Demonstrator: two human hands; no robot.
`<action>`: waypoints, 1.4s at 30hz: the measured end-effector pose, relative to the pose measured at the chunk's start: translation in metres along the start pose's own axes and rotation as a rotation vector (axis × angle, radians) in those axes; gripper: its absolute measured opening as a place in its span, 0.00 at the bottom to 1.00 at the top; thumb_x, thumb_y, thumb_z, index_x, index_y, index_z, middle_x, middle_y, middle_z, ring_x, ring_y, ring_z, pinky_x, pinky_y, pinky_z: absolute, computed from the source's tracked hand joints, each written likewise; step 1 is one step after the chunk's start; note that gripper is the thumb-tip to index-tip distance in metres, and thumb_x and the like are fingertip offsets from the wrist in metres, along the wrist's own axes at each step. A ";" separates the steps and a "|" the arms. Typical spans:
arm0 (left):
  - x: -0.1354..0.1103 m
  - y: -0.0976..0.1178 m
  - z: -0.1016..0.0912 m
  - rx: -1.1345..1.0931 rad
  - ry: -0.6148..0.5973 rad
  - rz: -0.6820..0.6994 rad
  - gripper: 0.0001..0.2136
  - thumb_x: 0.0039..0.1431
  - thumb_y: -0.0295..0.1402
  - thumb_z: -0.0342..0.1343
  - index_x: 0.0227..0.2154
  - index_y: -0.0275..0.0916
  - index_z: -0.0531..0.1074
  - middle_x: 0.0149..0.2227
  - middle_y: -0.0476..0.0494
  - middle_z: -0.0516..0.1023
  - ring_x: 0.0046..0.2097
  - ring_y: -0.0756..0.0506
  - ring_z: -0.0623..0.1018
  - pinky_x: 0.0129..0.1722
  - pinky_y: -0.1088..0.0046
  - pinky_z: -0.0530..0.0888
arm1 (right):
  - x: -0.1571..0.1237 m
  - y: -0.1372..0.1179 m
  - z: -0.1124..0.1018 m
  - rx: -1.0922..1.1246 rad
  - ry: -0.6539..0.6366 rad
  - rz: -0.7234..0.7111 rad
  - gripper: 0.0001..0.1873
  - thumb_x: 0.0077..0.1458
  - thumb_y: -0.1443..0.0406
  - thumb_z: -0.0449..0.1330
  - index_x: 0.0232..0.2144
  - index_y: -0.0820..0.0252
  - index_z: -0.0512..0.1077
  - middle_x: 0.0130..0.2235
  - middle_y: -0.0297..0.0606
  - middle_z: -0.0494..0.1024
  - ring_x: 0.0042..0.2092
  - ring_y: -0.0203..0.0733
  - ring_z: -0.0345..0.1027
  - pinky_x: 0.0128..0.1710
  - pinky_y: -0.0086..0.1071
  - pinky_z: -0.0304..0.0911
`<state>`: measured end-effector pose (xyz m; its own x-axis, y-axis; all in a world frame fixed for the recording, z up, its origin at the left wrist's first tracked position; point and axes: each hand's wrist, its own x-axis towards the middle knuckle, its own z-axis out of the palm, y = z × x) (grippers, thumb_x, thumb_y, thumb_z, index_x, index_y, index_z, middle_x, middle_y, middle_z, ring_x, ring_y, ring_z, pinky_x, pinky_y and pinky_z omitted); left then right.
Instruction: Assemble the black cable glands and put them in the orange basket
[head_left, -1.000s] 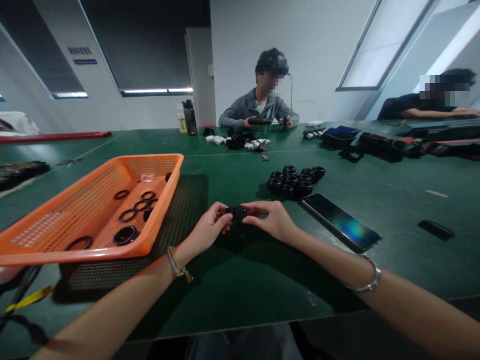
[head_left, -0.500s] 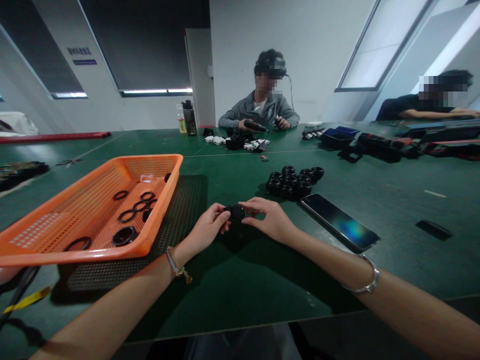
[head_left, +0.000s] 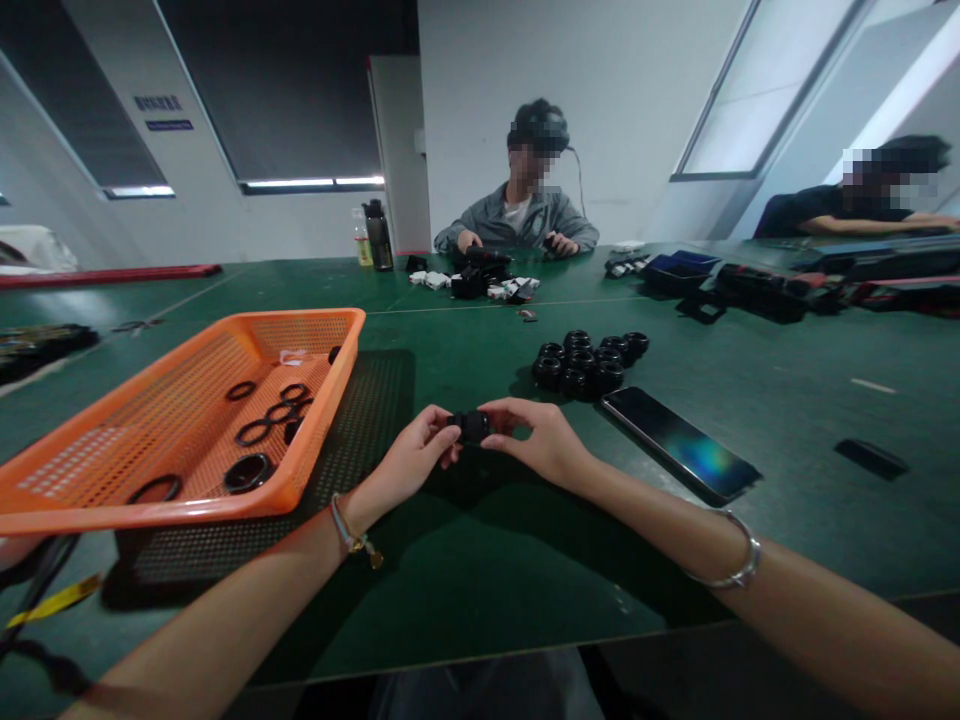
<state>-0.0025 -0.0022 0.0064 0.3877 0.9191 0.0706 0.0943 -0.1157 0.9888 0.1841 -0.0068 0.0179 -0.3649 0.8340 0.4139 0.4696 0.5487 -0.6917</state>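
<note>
Between my two hands, above the green table point(head_left: 450, 560), is a small black cylindrical part point(head_left: 472, 427) with a ribbed-looking side. My left hand point(head_left: 420, 450) pinches its left end between thumb and fingers. The thumb and fingertips of my right hand point(head_left: 541, 440) close on its right end. What kind of part it is, I cannot make out. Several similar black round parts point(head_left: 574, 375) stand in a cluster beyond my right hand. To the left is an orange basket point(head_left: 217, 514) with black rings point(head_left: 253, 432) and a larger black threaded ring point(head_left: 248, 472) inside.
A phone point(head_left: 679, 445) lies right of my right hand, with a small black piece point(head_left: 871, 458) farther right. Across the table a co-worker point(head_left: 517, 215) sits behind white and black parts point(head_left: 480, 282). Bottles point(head_left: 379, 237) stand at the back; another person point(head_left: 832, 205) is at far right.
My hands stay almost in place on the black part, which shows slightly more of its side between my fingers. Across the table, the co-worker's hand with the dark tool has moved lower.
</note>
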 end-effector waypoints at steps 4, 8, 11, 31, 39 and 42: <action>0.000 -0.001 0.000 0.006 0.003 0.009 0.09 0.51 0.37 0.52 0.29 0.38 0.60 0.20 0.56 0.67 0.22 0.54 0.66 0.23 0.77 0.62 | 0.001 0.000 0.000 0.020 -0.010 0.018 0.12 0.45 0.67 0.63 0.36 0.61 0.73 0.30 0.36 0.77 0.32 0.39 0.70 0.34 0.33 0.67; 0.000 -0.003 0.000 0.013 0.011 0.010 0.09 0.51 0.37 0.53 0.29 0.38 0.61 0.20 0.56 0.67 0.21 0.55 0.66 0.23 0.77 0.62 | 0.002 0.001 0.001 0.027 -0.022 0.033 0.11 0.46 0.66 0.62 0.35 0.61 0.73 0.28 0.35 0.77 0.30 0.38 0.70 0.32 0.32 0.66; 0.000 -0.003 0.000 0.024 0.012 0.001 0.09 0.51 0.37 0.54 0.29 0.38 0.61 0.20 0.56 0.67 0.21 0.55 0.66 0.22 0.78 0.62 | 0.002 0.002 0.001 0.011 -0.028 0.029 0.09 0.46 0.65 0.62 0.32 0.61 0.73 0.27 0.35 0.77 0.29 0.37 0.69 0.30 0.31 0.65; 0.002 -0.003 0.002 -0.001 0.022 -0.034 0.10 0.51 0.39 0.53 0.28 0.38 0.60 0.18 0.57 0.67 0.20 0.55 0.66 0.21 0.78 0.61 | 0.000 0.001 0.003 0.119 -0.024 0.033 0.15 0.44 0.65 0.63 0.38 0.58 0.71 0.31 0.34 0.76 0.32 0.37 0.70 0.34 0.32 0.67; 0.003 -0.003 0.002 -0.064 0.008 -0.039 0.11 0.52 0.40 0.52 0.27 0.38 0.59 0.18 0.57 0.66 0.20 0.55 0.65 0.21 0.78 0.60 | 0.000 0.002 0.000 0.021 0.009 -0.043 0.20 0.44 0.71 0.62 0.43 0.58 0.73 0.38 0.38 0.77 0.37 0.39 0.71 0.35 0.32 0.68; 0.002 -0.002 0.002 -0.043 0.015 -0.039 0.09 0.52 0.38 0.51 0.27 0.38 0.59 0.18 0.57 0.66 0.20 0.55 0.64 0.21 0.78 0.60 | 0.000 0.001 0.000 -0.030 0.026 -0.069 0.19 0.44 0.70 0.63 0.42 0.57 0.74 0.39 0.38 0.76 0.37 0.38 0.70 0.34 0.31 0.68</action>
<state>-0.0003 -0.0013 0.0046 0.3703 0.9283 0.0331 0.0696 -0.0632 0.9956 0.1846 -0.0063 0.0171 -0.3761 0.7952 0.4756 0.4681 0.6060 -0.6431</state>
